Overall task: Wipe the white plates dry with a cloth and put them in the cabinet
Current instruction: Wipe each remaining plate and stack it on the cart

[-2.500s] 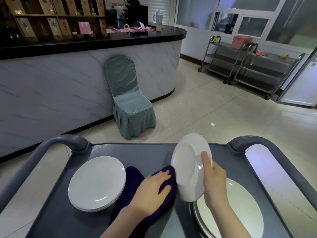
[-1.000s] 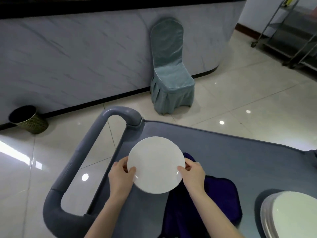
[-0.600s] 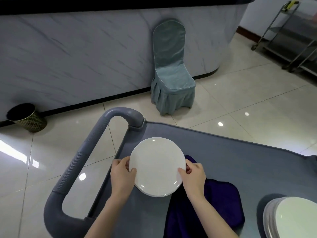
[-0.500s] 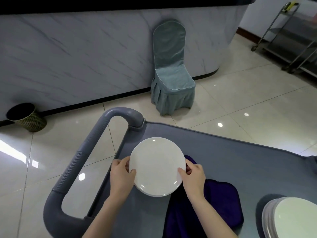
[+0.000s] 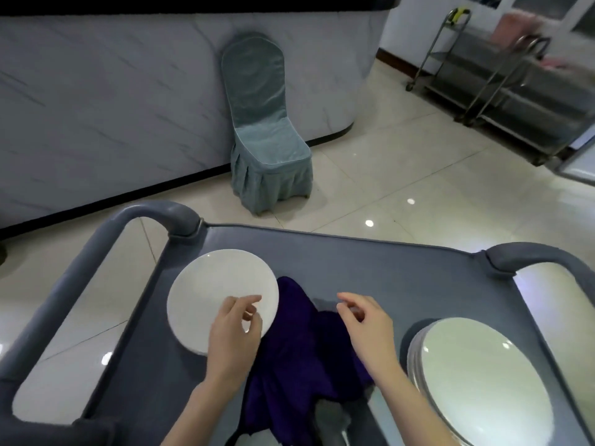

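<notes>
Both hands hung empty, fingers loosely curled: left hand [image 5: 233, 329] over the plate stack [image 5: 219, 294] at the cart's [image 5: 370, 259] left, right hand [image 5: 370, 323] above the purple cloth [image 5: 306, 349]. The larger stack [image 5: 483, 375] at right prob. awaited wiping. No cabinet in view.

Two white-plate stacks: left stack [image 5: 209, 294] lower left, right stack [image 5: 476, 378] lower right; plates per stack unreadable. One purple cloth [image 5: 302, 349], two hands: left hand [image 5: 233, 333], right hand [image 5: 370, 326]. One cart [image 5: 386, 268], one covered chair [image 5: 267, 140].
</notes>
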`<state>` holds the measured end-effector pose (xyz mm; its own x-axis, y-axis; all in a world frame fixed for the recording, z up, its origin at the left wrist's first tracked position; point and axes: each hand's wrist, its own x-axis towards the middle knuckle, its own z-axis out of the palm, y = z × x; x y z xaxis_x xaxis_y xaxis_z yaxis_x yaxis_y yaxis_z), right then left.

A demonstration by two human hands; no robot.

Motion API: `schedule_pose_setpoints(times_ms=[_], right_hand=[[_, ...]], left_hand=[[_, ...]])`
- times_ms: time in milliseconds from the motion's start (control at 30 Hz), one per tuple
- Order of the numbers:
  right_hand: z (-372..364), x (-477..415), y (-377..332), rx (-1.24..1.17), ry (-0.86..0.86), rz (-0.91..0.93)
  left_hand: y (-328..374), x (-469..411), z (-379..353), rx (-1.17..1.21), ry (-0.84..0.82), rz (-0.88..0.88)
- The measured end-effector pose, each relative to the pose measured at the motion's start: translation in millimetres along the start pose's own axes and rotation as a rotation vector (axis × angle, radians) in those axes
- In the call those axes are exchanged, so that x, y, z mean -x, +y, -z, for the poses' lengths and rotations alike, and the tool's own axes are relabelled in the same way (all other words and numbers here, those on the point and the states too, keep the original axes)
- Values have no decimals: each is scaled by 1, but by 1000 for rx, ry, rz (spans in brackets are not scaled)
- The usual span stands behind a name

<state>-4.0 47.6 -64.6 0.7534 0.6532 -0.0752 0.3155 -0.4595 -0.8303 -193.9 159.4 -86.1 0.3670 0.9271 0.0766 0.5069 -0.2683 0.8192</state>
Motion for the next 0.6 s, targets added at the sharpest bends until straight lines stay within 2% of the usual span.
schedule_pose_setpoints(times_ms=[167, 267, 433, 600], right_hand=[[97, 10, 33, 142, 90, 63], [155, 20, 65, 276, 118, 22], [222, 37, 116, 371, 140, -185], [252, 49, 147, 365, 123, -301]], left_hand=[[52, 32, -63, 52, -161, -233], [81, 48, -101, 144, -270, -157], [121, 73, -157, 93, -491, 4], [145, 90, -194, -59, -522, 74]])
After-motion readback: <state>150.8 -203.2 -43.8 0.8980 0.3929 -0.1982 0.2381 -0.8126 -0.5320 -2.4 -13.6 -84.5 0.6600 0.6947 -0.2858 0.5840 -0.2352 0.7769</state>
